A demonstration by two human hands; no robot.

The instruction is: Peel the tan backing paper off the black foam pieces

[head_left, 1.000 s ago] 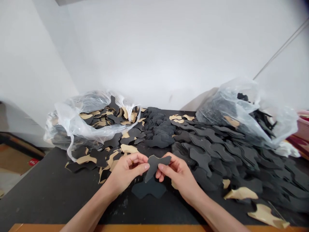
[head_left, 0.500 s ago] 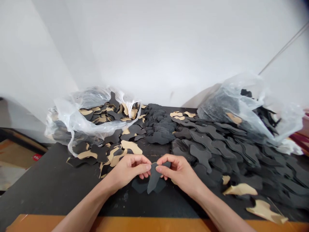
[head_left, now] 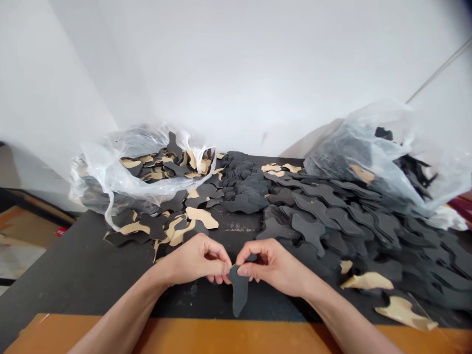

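A dark grey, curvy-cut foam pad [head_left: 240,291] hangs low in front of me, above the black tabletop. A sliver of tan backing paper shows along its top edge. My right hand [head_left: 267,263] pinches the pad's upper end between thumb and forefinger. From the other side, my left hand [head_left: 210,263] has its thumb and forefinger closed at the same top corner, by the tan sliver. Whether those left fingertips grip the paper alone or the pad too is hidden. The other fingers of both hands curl behind.
Grey pads [head_left: 317,226] lie in overlapping heaps at right and stacks [head_left: 245,179] at back centre. An open plastic bag [head_left: 147,189] of pads and tan paper stands left, another bag [head_left: 372,142] right. Loose paper scraps [head_left: 368,281] lie front right. An orange-brown strip [head_left: 206,337] edges the front.
The held pad has come lower and nearer, its bottom end swinging to the right. Dark shapes that showed behind it are no longer visible. The fingertips remain close together at its top.
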